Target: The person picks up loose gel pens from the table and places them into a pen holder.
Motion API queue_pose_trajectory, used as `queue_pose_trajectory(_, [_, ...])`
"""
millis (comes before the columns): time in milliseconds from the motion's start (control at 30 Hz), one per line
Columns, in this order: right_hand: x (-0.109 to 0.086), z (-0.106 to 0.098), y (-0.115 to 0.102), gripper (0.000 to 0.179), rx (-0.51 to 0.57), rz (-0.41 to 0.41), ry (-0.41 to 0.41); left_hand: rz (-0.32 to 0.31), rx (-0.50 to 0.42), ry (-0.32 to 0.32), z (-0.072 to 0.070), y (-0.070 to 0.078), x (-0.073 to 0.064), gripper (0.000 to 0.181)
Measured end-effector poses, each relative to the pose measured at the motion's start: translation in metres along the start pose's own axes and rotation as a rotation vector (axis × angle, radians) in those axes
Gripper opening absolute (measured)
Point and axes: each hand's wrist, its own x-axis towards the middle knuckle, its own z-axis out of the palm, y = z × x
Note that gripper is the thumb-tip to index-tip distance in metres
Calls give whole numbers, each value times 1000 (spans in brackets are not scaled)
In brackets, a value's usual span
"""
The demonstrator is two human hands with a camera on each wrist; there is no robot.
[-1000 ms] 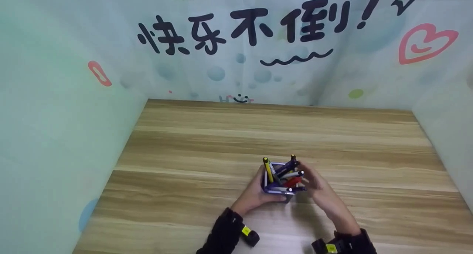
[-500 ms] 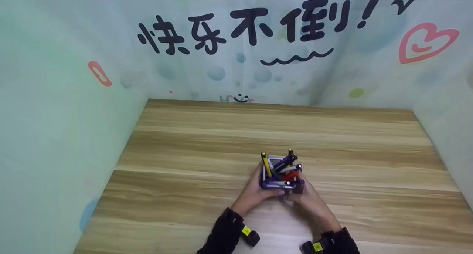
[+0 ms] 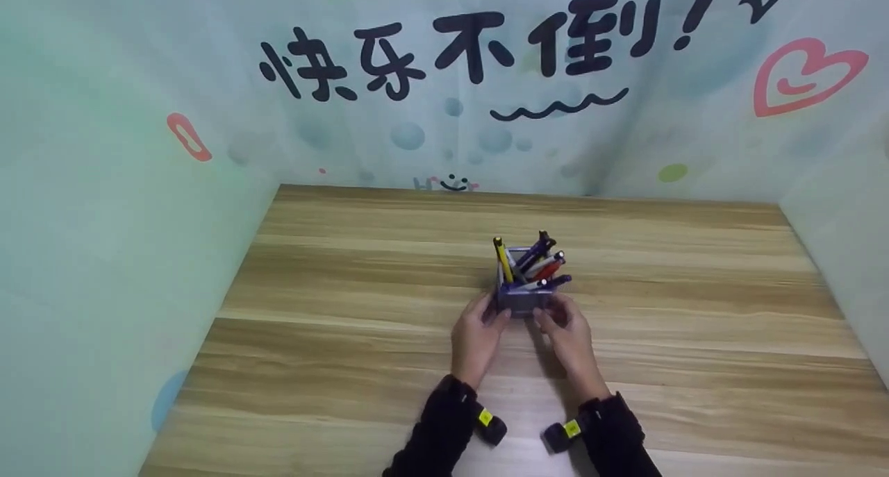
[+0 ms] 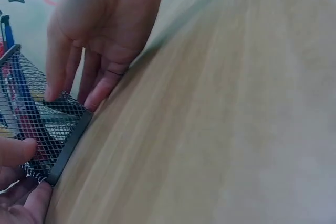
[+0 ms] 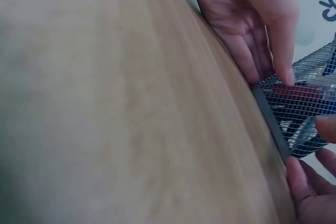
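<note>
A dark mesh pen holder point(image 3: 526, 302) stands upright in the middle of the table, filled with several pens. Among them are a yellow pen point(image 3: 503, 258), a red one point(image 3: 547, 271) and dark blue ones point(image 3: 533, 253). My left hand point(image 3: 476, 338) grips its left side low down, thumb at the near face. On the opposite side my right hand point(image 3: 571, 335) holds it likewise, thumb at the near right corner. Both wrist views show the holder's solid base rim point(image 4: 71, 148) at the wooden surface, with fingertips right at its corners.
The wood-grain table point(image 3: 347, 269) stretches out around the holder. A pale printed cloth wall point(image 3: 389, 144) with dark lettering rises at the back, and similar panels border the left and right. Each wrist carries a small black camera point(image 3: 492, 427).
The pen holder has moved away from me toward the back of the table. My right hand, loosely beside it at first, has come to grip its right side; both hands moved forward with it.
</note>
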Motion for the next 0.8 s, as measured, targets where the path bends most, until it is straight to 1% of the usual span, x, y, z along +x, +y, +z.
queue_pose_trajectory(67, [5,0,0,42,-14,12,25,-3,21,32,2,2,6,42])
queue_pose_trajectory(167, [14,-1,0,37,-38,20,64,-28,39,63,5,3,16,37])
queue_pose_trajectory(200, [18,-1,0,36,-49,18,74,-43,34,67,5,3,19,36])
queue_pose_trajectory(333, [27,-4,0,30,-96,12,91,-90,59,80,4,2,30,33])
queue_pose_trajectory(467, [33,-6,1,31,-146,22,84,-105,60,67,3,1,34,31])
queue_pose_trajectory(600, [35,-8,1,35,-152,27,74,-117,12,46,2,1,36,32])
queue_pose_trajectory(700, [35,-11,2,35,-114,36,66,-136,-19,30,2,2,38,31])
queue_pose_trajectory(800, [34,-16,5,31,-48,36,58,-139,-41,6,3,2,37,29])
